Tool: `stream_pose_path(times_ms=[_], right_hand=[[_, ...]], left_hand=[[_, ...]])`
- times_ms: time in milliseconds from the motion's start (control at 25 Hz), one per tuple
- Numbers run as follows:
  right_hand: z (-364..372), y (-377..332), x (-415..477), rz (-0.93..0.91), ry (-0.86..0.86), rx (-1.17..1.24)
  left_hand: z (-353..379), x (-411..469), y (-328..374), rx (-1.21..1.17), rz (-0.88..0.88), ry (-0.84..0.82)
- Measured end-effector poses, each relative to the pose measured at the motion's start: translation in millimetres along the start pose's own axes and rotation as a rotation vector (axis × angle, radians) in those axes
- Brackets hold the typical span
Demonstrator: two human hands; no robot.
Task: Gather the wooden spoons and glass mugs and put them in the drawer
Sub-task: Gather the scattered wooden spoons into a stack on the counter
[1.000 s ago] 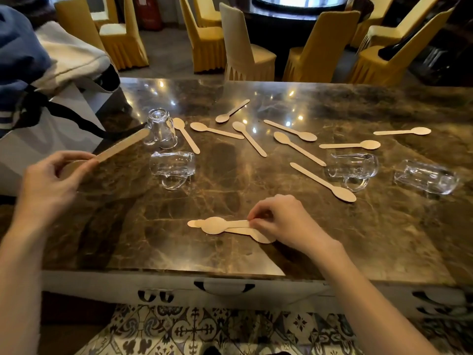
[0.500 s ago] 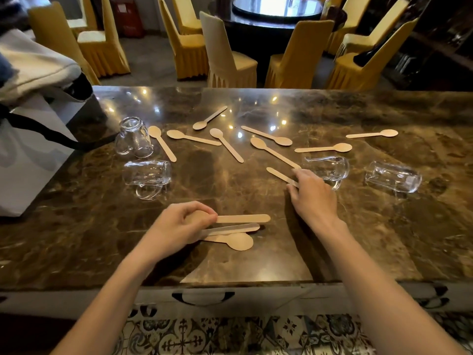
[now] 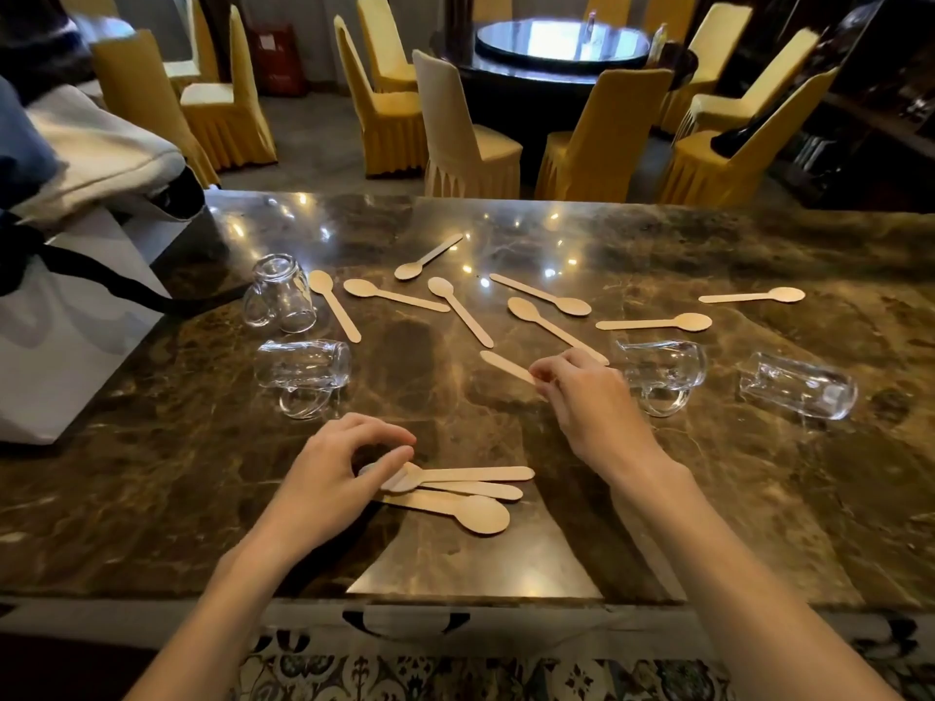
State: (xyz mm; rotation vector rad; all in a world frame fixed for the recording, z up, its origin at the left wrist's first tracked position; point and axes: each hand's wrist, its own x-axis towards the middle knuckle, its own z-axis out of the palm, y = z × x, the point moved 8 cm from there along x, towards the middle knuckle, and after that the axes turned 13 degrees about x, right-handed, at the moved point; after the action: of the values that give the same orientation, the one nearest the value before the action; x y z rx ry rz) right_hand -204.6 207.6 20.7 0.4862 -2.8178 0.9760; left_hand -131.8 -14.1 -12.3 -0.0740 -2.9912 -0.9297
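A small pile of three wooden spoons (image 3: pixel 455 490) lies near the front of the marble table (image 3: pixel 759 523). My left hand (image 3: pixel 334 473) rests on the pile's left end, fingers pinching a spoon bowl. My right hand (image 3: pixel 587 397) pinches the handle of another wooden spoon (image 3: pixel 506 365) at mid-table. Several more spoons (image 3: pixel 458 308) lie scattered beyond. One glass mug (image 3: pixel 281 291) stands upside down at left, a second mug (image 3: pixel 303 369) lies on its side below it. Two other mugs (image 3: pixel 665 369) (image 3: pixel 799 392) lie on their sides at right. The drawer handle (image 3: pixel 405 622) shows under the front edge.
A white tote bag (image 3: pixel 66 326) with black straps sits on the table's left end. Yellow-covered chairs (image 3: pixel 465 139) and a round dark table (image 3: pixel 561 48) stand behind. Patterned tiles (image 3: pixel 455 675) cover the floor below.
My left hand has brought its spoon to the front pile and stays on it. My right hand has left the pile and taken hold of a spoon handle at mid-table.
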Motion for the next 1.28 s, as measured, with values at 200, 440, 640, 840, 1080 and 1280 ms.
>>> stream_pose_path(times_ms=[200,440,640,840,1080,1280], right_hand=[[47,-72,-29,-0.275,-0.263,-0.017],[80,-66,-51,-0.295,-0.429,-0.085],[56,-53,-44,-0.233,-0.306,-0.021],[-15,-7,-5,-0.121,-0.094,-0.254],[-42,43,70,0.116,-0.108,-0.493],[-9,67,85,0.216,-0.186,-0.504]], left_hand=[[-54,3,-12,0.004,-0.064,0.251],[-80,106,30,0.339,0.063,0.254],[-32,180,65,0.627,0.237,0.142],[36,213,78,0.962,0.426,-0.065],[50,230,77,1.157,0.549,-0.101],[54,234,75,1.144,0.691,-0.145]])
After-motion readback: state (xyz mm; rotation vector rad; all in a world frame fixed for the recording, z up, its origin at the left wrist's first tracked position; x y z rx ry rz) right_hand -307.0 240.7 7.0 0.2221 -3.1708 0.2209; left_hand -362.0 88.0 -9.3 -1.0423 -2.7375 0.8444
